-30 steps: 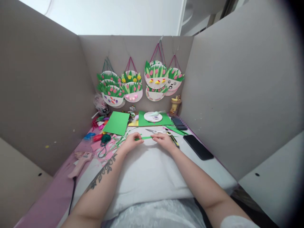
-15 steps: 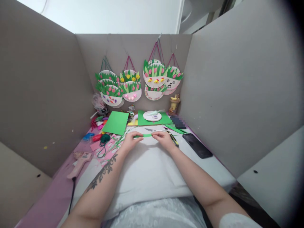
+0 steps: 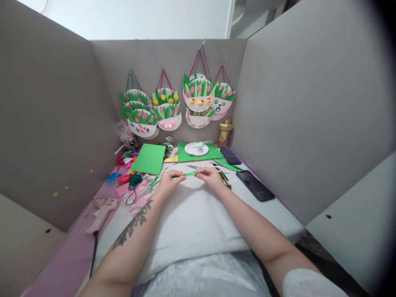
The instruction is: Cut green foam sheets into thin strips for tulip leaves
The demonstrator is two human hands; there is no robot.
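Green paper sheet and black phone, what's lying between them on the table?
In the head view, between the green paper sheet and black phone lie both hands holding a green strip, plus scissors.

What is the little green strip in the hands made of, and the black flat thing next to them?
The green strip, pinched between left hand and right hand, looks like matte craft paper: thin and flat-coloured. The black slab seems to be a phone, glass-fronted, since it shines.
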